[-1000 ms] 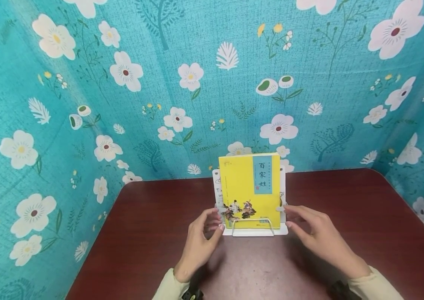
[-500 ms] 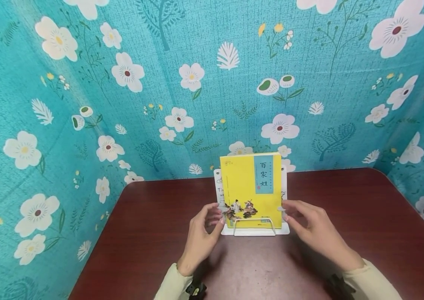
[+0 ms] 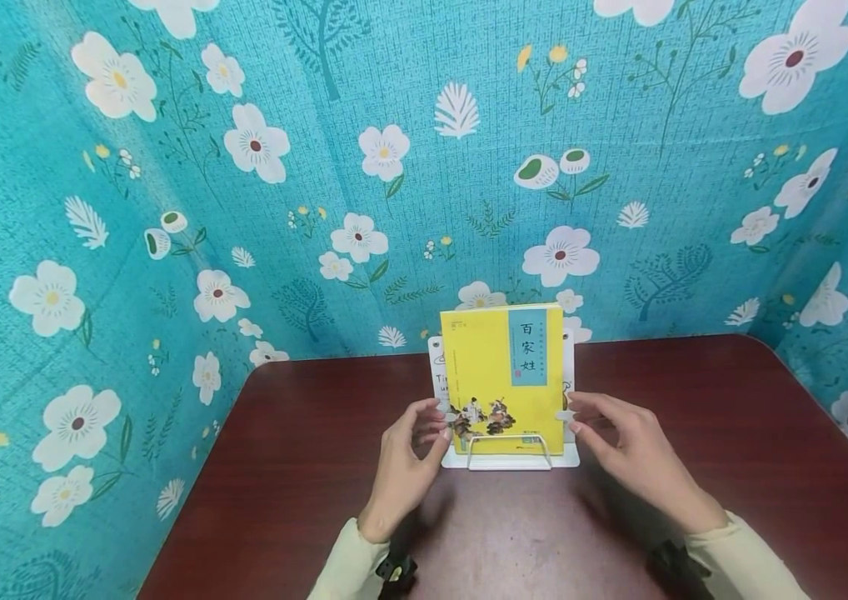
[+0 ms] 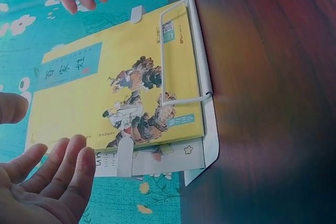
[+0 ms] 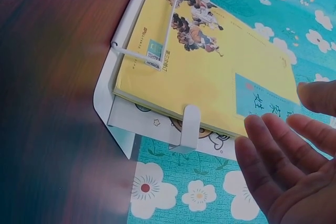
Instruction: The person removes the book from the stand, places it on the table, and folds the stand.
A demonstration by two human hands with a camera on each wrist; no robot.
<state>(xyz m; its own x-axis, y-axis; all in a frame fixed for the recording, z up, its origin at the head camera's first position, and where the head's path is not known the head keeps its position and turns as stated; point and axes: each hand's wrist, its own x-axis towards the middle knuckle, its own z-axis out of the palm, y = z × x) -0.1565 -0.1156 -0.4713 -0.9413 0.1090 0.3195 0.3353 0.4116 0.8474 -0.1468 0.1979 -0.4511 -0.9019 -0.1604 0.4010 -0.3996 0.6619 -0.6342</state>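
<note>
A yellow book with a blue title panel leans upright on a white book stand. The stand's wire bar crosses the lower front of the book. White clips reach round the book's side edges. My left hand is beside the left clip, its fingers relaxed and apart from the book in the left wrist view. On the other side, my right hand is near the right clip, fingers loosely bent. Neither hand holds anything.
The stand sits on a dark red-brown table, towards its back edge. Behind and at both sides hangs a turquoise flowered cloth. Dark wrist devices show at the cuffs.
The book and stand keep their place on the table, with only a slight shift of the head view. Both hands stay beside the clips, with small finger movements.
</note>
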